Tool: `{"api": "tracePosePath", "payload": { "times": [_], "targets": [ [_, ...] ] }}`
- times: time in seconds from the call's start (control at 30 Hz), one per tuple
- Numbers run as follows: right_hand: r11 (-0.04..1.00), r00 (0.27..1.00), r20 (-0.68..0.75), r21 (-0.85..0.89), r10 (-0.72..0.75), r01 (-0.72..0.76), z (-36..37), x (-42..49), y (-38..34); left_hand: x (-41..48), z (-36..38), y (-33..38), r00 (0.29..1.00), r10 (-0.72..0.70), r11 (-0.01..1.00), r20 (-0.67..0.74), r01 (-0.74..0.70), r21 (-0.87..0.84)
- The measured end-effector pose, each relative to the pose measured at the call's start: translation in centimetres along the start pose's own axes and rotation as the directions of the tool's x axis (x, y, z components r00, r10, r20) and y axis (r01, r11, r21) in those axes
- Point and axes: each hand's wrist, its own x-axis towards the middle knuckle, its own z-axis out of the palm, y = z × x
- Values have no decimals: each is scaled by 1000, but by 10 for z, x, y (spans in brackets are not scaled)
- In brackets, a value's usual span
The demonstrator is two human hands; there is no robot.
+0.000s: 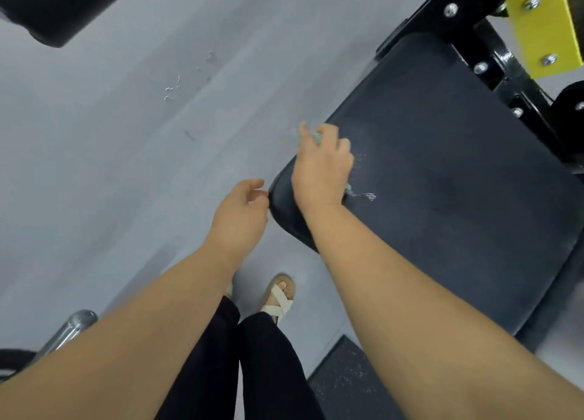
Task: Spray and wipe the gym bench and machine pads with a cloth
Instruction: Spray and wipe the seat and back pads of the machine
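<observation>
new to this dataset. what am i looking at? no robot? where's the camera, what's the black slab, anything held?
There is no robot here: a person does the work with bare hands. The single picture comes from a wide-angle camera worn on their head and looking down, so both forearms reach in from the bottom edge. The black slab is the seat pad of a gym machine, on a black frame with bolts and a yellow plate. The right hand lies on the pad near its corner, fingers curled over a pale teal cloth that is mostly hidden under the hand. Beside it on the pad is a small wet smear. The left hand holds nothing, its fingers loosely curled by the pad's corner; whether it touches is unclear. Below are the grey floor and a sandalled foot. No spray bottle is in view.
</observation>
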Motion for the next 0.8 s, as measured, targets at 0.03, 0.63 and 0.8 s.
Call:
{"api": "tracePosePath", "payload": {
  "times": [0.03,0.63,0.8],
  "targets": [
    [992,992,26,-17,-122,123,3,-16,-16,0,-2,1,1000,-10,1000,3,10,-8],
    [977,887,426,186,-177,106,-30,-51,-11,2,13,20,987,61,996,-146,-69,-52],
    [876,813,469,471,-344,99,-55,-32,13,-6,31,13,992,118,993,-39,-118,-1]
  ]
}}
